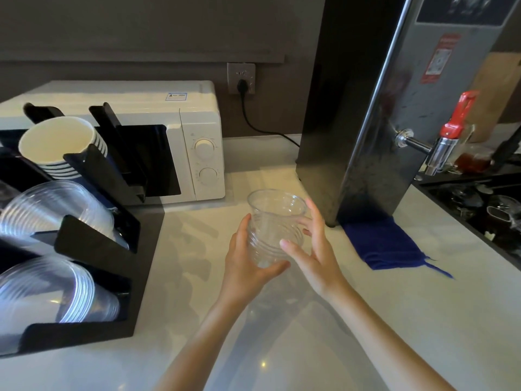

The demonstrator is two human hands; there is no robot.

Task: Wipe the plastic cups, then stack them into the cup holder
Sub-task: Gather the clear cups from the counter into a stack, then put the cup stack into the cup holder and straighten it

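Both hands, left (248, 263) and right (313, 249), grip closed around ribbed clear plastic cups (275, 224).

clear plastic cups (275, 227) | nested, upright, above counter | cup holder (95, 244) left, black

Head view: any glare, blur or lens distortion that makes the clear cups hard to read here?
Head view: wide-angle bending tilts the water boiler and stretches the cup holder at the left edge; the stacked clear cups there are smeared and glary; the held plastic cups between left hand and right hand stay fairly sharp; small ceiling-light reflections dot the counter.
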